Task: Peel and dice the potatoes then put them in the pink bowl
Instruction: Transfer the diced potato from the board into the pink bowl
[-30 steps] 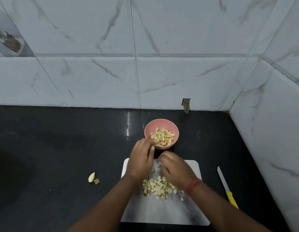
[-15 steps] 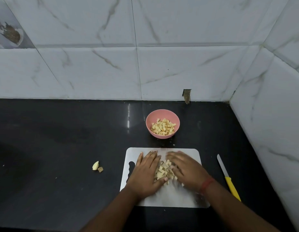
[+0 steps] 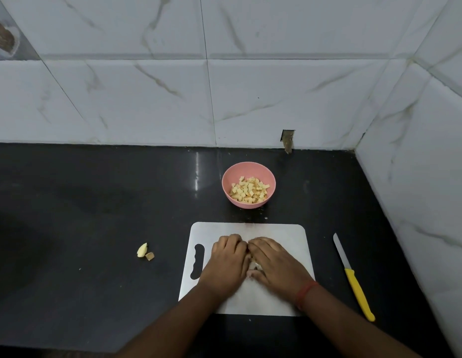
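A pink bowl (image 3: 226, 182) stands on the black counter beyond the white cutting board (image 3: 289, 233) and holds diced potato (image 3: 249, 193). On the board, my left hand (image 3: 226, 262) and my right hand (image 3: 276, 264) are pressed side by side, cupped around a pile of potato dice. Only a sliver of that pile (image 3: 253, 266) shows in the gap between the hands. The left fingers curl under; the right fingers reach across to meet them.
A yellow-handled knife (image 3: 354, 277) lies on the counter right of the board, blade pointing away. Two potato scraps (image 3: 144, 251) sit on the counter left of the board. Tiled walls close off the back and the right side.
Both hands came back from the bowl to the board, then closed in from either side over the loose dice, which are now almost fully covered.
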### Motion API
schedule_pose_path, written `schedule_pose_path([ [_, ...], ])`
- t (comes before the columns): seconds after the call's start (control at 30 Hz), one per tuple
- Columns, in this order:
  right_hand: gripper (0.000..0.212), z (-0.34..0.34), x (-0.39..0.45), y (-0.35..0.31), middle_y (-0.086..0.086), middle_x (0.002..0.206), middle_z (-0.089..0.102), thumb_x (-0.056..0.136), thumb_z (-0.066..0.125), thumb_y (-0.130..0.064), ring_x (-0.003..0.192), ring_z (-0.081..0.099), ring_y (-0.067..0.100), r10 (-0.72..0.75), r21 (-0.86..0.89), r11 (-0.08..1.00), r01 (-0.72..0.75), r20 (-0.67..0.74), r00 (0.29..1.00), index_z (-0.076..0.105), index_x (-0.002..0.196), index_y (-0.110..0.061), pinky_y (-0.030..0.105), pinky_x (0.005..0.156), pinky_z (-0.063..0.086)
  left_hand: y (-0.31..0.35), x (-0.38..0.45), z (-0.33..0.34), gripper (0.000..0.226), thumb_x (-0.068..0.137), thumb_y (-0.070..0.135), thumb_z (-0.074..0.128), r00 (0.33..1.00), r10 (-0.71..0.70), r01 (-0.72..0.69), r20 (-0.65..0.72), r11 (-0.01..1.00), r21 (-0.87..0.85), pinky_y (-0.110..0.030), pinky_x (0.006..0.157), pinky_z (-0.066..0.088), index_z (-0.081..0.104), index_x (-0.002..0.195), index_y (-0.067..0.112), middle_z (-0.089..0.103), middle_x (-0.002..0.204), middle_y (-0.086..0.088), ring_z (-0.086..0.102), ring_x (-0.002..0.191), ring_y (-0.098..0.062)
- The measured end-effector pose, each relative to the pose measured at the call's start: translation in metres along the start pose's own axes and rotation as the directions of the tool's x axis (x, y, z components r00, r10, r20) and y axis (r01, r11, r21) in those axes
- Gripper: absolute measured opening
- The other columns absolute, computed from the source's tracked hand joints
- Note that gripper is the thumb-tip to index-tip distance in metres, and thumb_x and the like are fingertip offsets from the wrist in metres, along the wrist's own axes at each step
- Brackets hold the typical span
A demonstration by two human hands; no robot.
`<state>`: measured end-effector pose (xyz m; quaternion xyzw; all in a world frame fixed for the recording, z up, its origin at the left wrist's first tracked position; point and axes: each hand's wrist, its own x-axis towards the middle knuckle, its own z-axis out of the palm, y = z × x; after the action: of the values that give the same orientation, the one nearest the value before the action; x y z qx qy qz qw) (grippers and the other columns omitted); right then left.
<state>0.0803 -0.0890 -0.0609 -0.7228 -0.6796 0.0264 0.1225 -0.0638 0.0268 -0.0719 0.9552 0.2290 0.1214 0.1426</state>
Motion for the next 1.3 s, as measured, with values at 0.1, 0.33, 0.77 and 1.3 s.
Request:
schedule_pose_path([
  [0.1, 0.038, -0.001, 0.006, -0.001, -0.007, 0.118, 0.055, 0.092, 0.049, -0.048, 0.107, 0.049, 0.016, 0.003, 0.025, 1.000, -0.002, -0.030, 1.000, 0.056, 0.118, -0.021, 0.032, 0.093, 0.047, 0.002, 0.004, 0.002, 0.021, 0.098, 0.029, 0.038, 0.998, -0.037, 0.038, -0.045, 0.999, 0.002, -0.035, 0.079, 0.045, 0.056, 0.103, 0.021, 0.050, 0.105, 0.000, 0.044, 0.088, -0.018],
  [0.33, 0.029, 0.005, 0.018, 0.001, -0.008, 0.107, 0.055, 0.092, 0.041, -0.044, 0.094, 0.048, 0.016, 0.093, 0.054, 0.994, -0.091, -0.036, 0.995, 0.054, 0.108, -0.024, 0.031, 0.082, 0.046, -0.001, 0.017, 0.005, 0.025, 0.099, 0.028, 0.034, 0.993, -0.114, 0.114, -0.011, 0.993, -0.042, -0.033, 0.076, 0.039, 0.056, 0.091, 0.019, 0.048, 0.093, 0.001, 0.035, 0.082, -0.015],
  [0.77, 0.018, 0.005, 0.027, -0.002, 0.001, 0.090, 0.059, 0.093, 0.043, -0.017, 0.083, 0.053, 0.020, 0.155, 0.095, 0.985, -0.147, -0.075, 0.985, 0.061, 0.091, -0.015, 0.031, 0.073, 0.049, 0.007, 0.029, -0.011, 0.033, 0.102, 0.022, 0.046, 0.968, -0.249, 0.243, -0.015, 0.956, -0.165, -0.032, 0.070, 0.035, 0.046, 0.069, 0.017, 0.050, 0.067, 0.000, 0.040, 0.069, -0.015],
  [1.3, 0.026, -0.041, 0.048, -0.019, 0.000, 0.077, 0.057, 0.102, 0.040, -0.029, 0.067, 0.052, 0.012, 0.735, 0.902, 0.007, -0.432, 0.289, 0.614, 0.063, 0.098, -0.018, 0.026, 0.062, 0.046, 0.029, 0.049, -0.036, 0.045, 0.105, 0.025, 0.045, 0.725, -0.687, 0.514, 0.053, 0.489, -0.704, -0.024, 0.053, 0.032, 0.041, 0.061, 0.013, 0.042, 0.056, 0.002, 0.037, 0.056, -0.009],
])
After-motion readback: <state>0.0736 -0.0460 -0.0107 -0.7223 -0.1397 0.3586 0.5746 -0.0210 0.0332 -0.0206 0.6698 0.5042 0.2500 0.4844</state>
